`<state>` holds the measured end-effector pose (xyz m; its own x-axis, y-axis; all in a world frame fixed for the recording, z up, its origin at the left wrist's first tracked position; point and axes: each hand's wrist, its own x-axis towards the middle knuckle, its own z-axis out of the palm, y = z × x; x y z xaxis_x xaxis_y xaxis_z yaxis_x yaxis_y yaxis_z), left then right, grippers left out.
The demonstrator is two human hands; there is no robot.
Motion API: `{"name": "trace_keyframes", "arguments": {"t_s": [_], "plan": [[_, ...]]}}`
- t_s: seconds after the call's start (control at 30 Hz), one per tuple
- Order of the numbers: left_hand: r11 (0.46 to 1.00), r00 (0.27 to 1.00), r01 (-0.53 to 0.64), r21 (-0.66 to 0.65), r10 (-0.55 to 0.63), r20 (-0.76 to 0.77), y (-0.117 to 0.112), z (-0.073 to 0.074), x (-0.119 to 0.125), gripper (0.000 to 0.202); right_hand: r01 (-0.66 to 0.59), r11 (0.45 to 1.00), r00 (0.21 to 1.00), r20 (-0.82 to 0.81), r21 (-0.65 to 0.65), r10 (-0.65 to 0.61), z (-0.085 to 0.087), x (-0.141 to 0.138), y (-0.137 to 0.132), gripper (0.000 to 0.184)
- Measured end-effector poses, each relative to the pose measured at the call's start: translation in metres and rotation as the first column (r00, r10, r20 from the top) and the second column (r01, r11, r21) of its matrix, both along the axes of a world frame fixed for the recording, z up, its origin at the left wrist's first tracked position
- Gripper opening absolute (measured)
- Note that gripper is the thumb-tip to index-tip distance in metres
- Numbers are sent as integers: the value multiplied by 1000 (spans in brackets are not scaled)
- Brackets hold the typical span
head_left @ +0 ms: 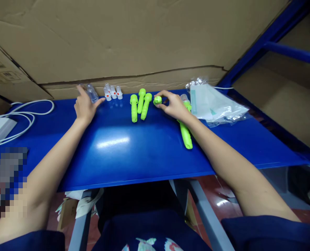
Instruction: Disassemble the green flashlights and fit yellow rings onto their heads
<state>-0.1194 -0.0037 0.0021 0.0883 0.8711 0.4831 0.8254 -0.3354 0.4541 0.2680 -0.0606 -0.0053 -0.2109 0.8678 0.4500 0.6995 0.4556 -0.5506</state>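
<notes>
My right hand (173,105) pinches a bright green flashlight-shaped tube (157,100) between thumb and fingers, end toward me. Just left of it, several similar green tubes (134,108) lie on the blue tabletop (113,164). A longer green piece (186,136) with a clear end lies under my right wrist. My left hand (84,107) is open, thumb and fingers spread, beside clear plastic pieces (92,93); whether it touches them I cannot tell. To its right stand several small clear-topped white pieces (114,93) with red dots.
Clear plastic bags (215,103) with white contents lie at the right. A white cable (44,101) is coiled at the left by a white box (2,129). Cardboard (129,38) walls the back, and a blue metal frame (291,52) rises at the right.
</notes>
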Motion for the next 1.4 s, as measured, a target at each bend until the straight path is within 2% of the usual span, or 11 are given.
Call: {"name": "trace_keyframes", "arguments": {"t_s": [0.07,0.13,0.23,0.33,0.5,0.67,0.77,0.9,1.03,1.2,1.4], "plan": [[993,992,-119,25,120,-45,-19,5,26,91,-46,999,993,114,13,44,-3,2,2,35],[997,982,74,-11,-75,-174,-39,10,59,88,-69,998,979,191,7,67,-5,1,3,40],[892,819,444,-90,-444,-364,-58,9,105,104,-54,997,970,234,-50,64,-5,-4,2,41],[814,703,563,-142,-562,-436,-59,1,134,117,-22,994,964,261,-106,49,1,-10,-4,45],[816,704,541,-205,-573,-420,-47,-9,152,120,182,982,943,292,-50,-160,27,-3,-19,47],[876,776,431,-216,-482,-406,-43,-8,171,87,581,803,787,342,-134,-513,38,23,-24,58],[906,813,369,-209,-423,-400,-44,-5,181,77,673,704,717,437,-228,-543,33,31,-21,63],[903,817,393,-173,-430,-384,-50,-2,185,73,684,647,714,489,-336,-501,27,30,-15,67],[827,723,546,-134,-546,-422,-67,-3,189,68,669,672,731,444,-316,-519,18,22,-7,75],[676,556,733,-73,-658,-507,-96,-15,206,65,613,721,786,346,-324,-513,10,14,1,51],[671,538,737,-83,-656,-529,-106,-26,218,61,624,750,774,298,-217,-558,22,28,-4,47]]}}
